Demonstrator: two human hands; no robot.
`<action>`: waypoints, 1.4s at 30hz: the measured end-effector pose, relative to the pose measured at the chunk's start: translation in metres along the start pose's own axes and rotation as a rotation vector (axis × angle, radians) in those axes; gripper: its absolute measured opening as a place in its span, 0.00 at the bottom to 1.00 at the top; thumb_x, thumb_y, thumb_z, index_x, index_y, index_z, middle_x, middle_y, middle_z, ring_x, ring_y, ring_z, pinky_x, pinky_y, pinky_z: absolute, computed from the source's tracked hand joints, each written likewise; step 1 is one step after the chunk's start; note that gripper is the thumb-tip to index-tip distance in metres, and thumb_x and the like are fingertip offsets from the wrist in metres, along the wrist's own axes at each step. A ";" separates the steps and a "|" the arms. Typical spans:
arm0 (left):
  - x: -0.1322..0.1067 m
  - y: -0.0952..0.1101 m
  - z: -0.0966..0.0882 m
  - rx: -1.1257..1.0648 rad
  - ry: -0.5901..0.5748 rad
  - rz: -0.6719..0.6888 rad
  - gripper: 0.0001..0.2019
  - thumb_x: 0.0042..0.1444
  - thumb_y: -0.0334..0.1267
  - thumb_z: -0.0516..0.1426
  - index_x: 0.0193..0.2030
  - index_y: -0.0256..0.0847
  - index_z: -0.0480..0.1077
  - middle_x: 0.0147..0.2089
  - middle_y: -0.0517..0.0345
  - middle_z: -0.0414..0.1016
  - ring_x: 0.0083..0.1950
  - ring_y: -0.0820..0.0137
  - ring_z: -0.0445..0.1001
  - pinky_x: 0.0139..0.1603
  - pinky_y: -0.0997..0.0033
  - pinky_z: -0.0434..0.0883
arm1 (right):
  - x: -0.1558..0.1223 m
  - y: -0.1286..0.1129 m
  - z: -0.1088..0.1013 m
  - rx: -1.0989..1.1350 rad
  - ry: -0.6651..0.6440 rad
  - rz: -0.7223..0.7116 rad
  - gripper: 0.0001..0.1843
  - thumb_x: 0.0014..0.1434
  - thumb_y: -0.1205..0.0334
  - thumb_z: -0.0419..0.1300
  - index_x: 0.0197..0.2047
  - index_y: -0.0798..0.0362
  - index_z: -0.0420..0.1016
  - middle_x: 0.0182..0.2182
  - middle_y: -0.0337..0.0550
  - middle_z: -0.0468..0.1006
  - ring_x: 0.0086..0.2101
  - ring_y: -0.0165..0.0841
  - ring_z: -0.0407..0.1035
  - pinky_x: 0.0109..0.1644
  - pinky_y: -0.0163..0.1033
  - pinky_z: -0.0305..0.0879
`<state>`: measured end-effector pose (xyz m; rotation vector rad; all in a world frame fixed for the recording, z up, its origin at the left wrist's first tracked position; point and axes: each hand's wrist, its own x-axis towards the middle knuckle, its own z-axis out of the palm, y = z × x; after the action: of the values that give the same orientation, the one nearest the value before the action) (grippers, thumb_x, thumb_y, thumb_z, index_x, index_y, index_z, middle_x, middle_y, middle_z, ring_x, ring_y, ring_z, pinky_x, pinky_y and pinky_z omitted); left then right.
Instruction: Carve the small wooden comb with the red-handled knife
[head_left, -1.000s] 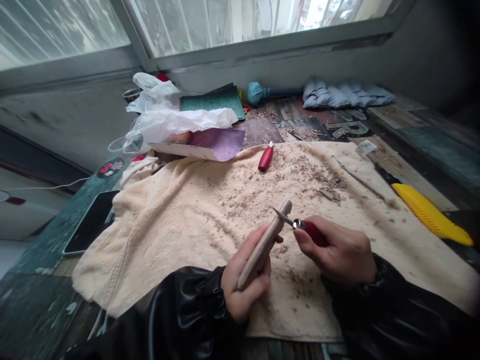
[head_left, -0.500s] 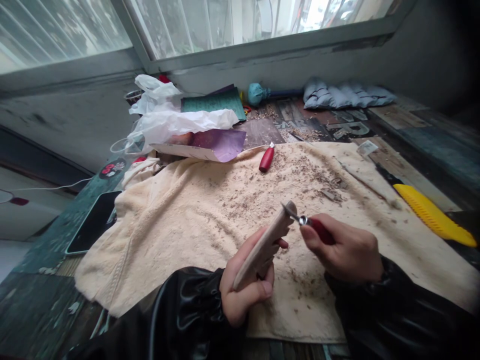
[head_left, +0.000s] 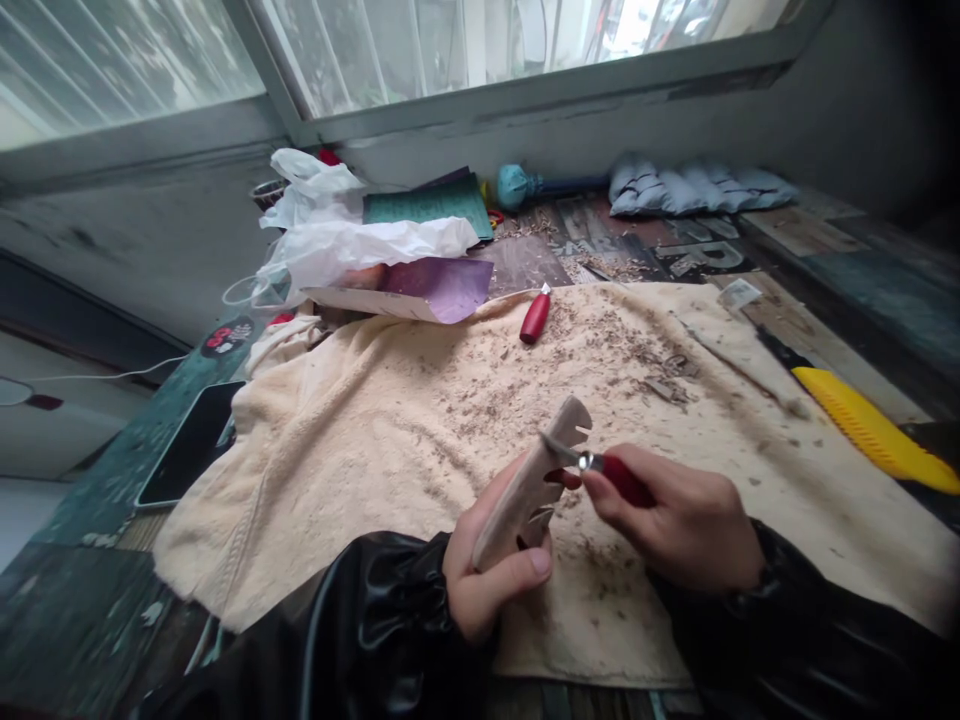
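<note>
Held upright at a slant, a flat piece of wood (head_left: 517,497) with notches cut along its right edge rests in my left hand (head_left: 491,575). My left fingers wrap behind it, and the thumb presses near its lower end. My right hand (head_left: 686,515) is closed round the red handle of a carving knife (head_left: 626,482). The knife's thin metal blade lies across the upper part of the wood, touching it or very close. Under both hands spreads a cream towel (head_left: 360,430) strewn with wood shavings (head_left: 664,385).
A second red-handled carving tool (head_left: 535,317) lies on the towel. At the right is a yellow-handled saw (head_left: 874,420). A tablet (head_left: 187,450) sits at the left, with white plastic bags (head_left: 315,240) and purple paper (head_left: 450,288) behind. A blue-wrapped bundle (head_left: 514,187) lies near the window.
The knife has moved down and left from the wood's tip to lower on its face. The wood has turned slightly, showing more of its notched side.
</note>
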<state>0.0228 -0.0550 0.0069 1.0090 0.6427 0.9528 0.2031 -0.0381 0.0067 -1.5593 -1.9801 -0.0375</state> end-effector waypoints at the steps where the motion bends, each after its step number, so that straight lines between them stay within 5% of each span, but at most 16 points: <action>1: 0.000 0.000 0.000 0.013 -0.009 0.009 0.32 0.45 0.36 0.57 0.60 0.42 0.57 0.53 0.47 0.65 0.31 0.72 0.66 0.41 0.62 0.65 | 0.000 0.000 0.000 -0.025 0.014 0.016 0.26 0.57 0.43 0.47 0.19 0.53 0.67 0.13 0.33 0.60 0.15 0.23 0.54 0.21 0.31 0.50; 9: 0.002 0.000 -0.005 0.183 -0.049 0.128 0.29 0.49 0.38 0.55 0.60 0.41 0.56 0.53 0.48 0.67 0.51 0.56 0.65 0.55 0.53 0.58 | -0.002 0.000 0.001 -0.038 0.036 -0.017 0.23 0.57 0.45 0.49 0.20 0.52 0.67 0.13 0.34 0.62 0.15 0.24 0.55 0.21 0.32 0.51; 14: 0.001 0.001 -0.006 0.280 -0.006 0.082 0.28 0.50 0.38 0.54 0.59 0.39 0.58 0.48 0.48 0.71 0.44 0.59 0.69 0.51 0.54 0.62 | -0.003 0.001 0.002 0.055 -0.058 -0.108 0.23 0.57 0.46 0.50 0.19 0.53 0.65 0.13 0.32 0.60 0.15 0.22 0.55 0.20 0.30 0.51; 17: 0.000 0.001 -0.007 0.294 0.011 0.115 0.28 0.49 0.39 0.55 0.58 0.38 0.60 0.46 0.48 0.70 0.43 0.60 0.68 0.49 0.57 0.64 | -0.003 0.001 0.002 -0.044 0.004 -0.007 0.23 0.57 0.45 0.49 0.20 0.53 0.66 0.13 0.33 0.60 0.15 0.23 0.55 0.21 0.31 0.51; 23: -0.002 -0.001 -0.007 0.313 0.019 0.045 0.27 0.51 0.40 0.53 0.58 0.36 0.57 0.29 0.55 0.66 0.25 0.73 0.62 0.25 0.72 0.62 | -0.004 -0.005 0.000 0.119 -0.079 -0.124 0.23 0.57 0.47 0.50 0.18 0.53 0.62 0.13 0.32 0.58 0.14 0.21 0.54 0.20 0.29 0.50; 36: -0.003 0.002 0.002 0.374 0.094 0.133 0.22 0.55 0.44 0.49 0.54 0.35 0.62 0.33 0.52 0.67 0.27 0.72 0.63 0.28 0.71 0.63 | -0.010 -0.010 0.002 0.130 -0.066 -0.095 0.22 0.57 0.47 0.51 0.19 0.53 0.63 0.14 0.32 0.59 0.16 0.22 0.54 0.21 0.31 0.50; 42: -0.003 0.001 0.000 0.404 0.145 0.089 0.23 0.55 0.44 0.49 0.54 0.32 0.62 0.22 0.58 0.64 0.24 0.71 0.66 0.27 0.70 0.64 | -0.008 -0.008 0.005 0.095 -0.043 -0.182 0.18 0.58 0.50 0.51 0.24 0.53 0.66 0.15 0.33 0.63 0.16 0.23 0.59 0.21 0.30 0.53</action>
<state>0.0209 -0.0579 0.0082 1.3419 0.9426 1.0021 0.1952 -0.0459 0.0015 -1.3273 -2.1207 0.0156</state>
